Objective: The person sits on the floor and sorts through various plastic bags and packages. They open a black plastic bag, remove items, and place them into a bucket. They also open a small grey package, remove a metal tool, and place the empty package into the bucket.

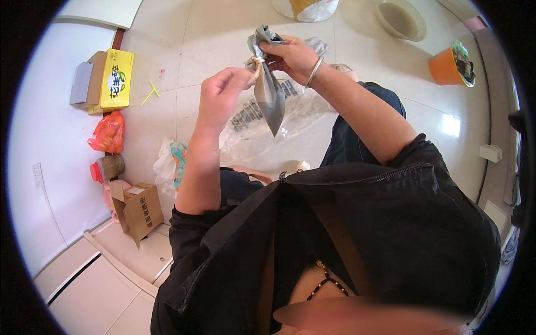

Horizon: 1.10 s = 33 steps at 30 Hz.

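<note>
A grey plastic bag (272, 106) hangs in front of me, its lower end tapering to a point. Closed around the bunched upper part of the bag is my right hand (293, 56), which wears a silver bangle (314, 73). A thin tan band or string (258, 62) wraps the bag's gathered neck. At the left of the neck, my left hand (226, 92) pinches with thumb and forefinger, apparently on this band's end; motion smears the fingertips a little. What the bag contains does not show.
A see-through plastic sheet or bag (245, 134) lies on the tiled floor below my hands. Along the left wall stand a yellow carton (117, 78), a red plastic bag (109, 134) and a cardboard box (142, 212). An orange bucket (446, 66) and a basin (402, 19) are at far right.
</note>
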Motion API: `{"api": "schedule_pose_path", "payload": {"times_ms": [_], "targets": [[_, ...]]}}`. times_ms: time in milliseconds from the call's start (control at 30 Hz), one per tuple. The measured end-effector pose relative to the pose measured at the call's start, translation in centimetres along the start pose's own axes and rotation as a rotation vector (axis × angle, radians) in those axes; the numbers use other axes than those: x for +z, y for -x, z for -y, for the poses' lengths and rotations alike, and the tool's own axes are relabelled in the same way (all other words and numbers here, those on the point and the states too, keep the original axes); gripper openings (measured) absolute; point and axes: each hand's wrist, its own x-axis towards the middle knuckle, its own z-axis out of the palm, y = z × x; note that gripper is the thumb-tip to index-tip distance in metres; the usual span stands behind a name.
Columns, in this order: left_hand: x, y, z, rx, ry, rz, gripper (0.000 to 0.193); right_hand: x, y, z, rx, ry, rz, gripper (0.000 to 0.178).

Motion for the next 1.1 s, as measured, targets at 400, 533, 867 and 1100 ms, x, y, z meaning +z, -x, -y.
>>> {"api": "schedule_pose_path", "payload": {"times_ms": [400,533,867,1100], "targets": [[1.0,0.6,0.7,0.427,-0.740,-0.145,0.014,-0.1,0.2,-1.6,0.050,0.114,0.077,0.024],[0.1,0.4,0.8,0.447,-0.900,-0.089,0.012,-0.1,0.3,-1.7,0.065,0.162,0.143,0.027],[-0.5,0.1,3.2,0.299,-0.760,-0.022,0.008,0.3,0.6,-2.1,0.166,0.156,0.099,0.020],[-1.9,-0.6,2.3,-0.162,0.500,-0.242,0.005,0.1,0.8,-0.3,0.145,-0.078,0.202,0.021]]}}
